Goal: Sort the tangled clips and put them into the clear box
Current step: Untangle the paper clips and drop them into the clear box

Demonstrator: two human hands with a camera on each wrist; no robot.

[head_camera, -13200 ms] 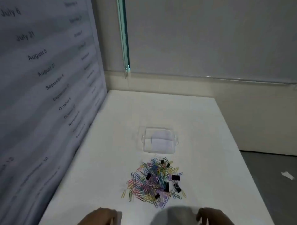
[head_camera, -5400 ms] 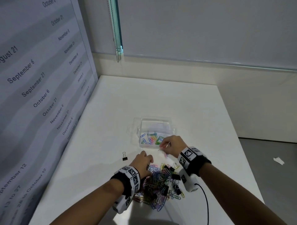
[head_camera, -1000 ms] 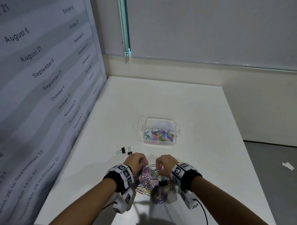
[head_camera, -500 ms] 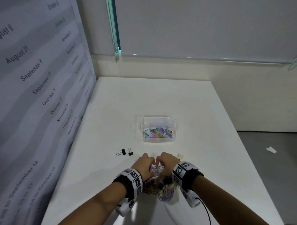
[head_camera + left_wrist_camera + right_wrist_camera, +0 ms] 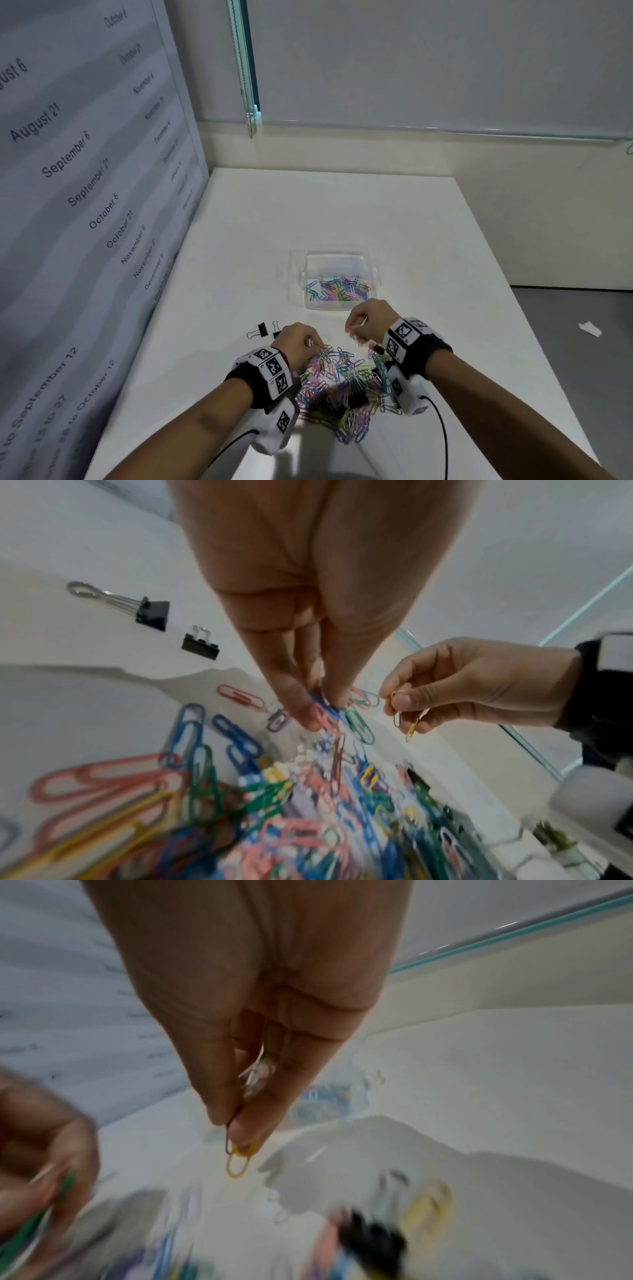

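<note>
A tangled pile of coloured paper clips (image 5: 342, 383) with a few black binder clips lies on the white table near me. My left hand (image 5: 299, 342) pinches paper clips (image 5: 327, 712) at the pile's far edge, still touching the heap. My right hand (image 5: 368, 320) is lifted just beyond the pile and pinches a yellow paper clip (image 5: 238, 1161) together with a dark one (image 5: 397, 718). The clear box (image 5: 340, 279) stands a little beyond my right hand, holding several coloured clips.
Two black binder clips (image 5: 263, 330) lie apart on the table left of my left hand. A printed date panel (image 5: 85, 205) walls the table's left side. The table's right edge (image 5: 513, 308) drops to a grey floor.
My hands, close together over the pile half a second ago, have separated. The right hand has lifted away toward the box with clips pinched; the left stays at the pile.
</note>
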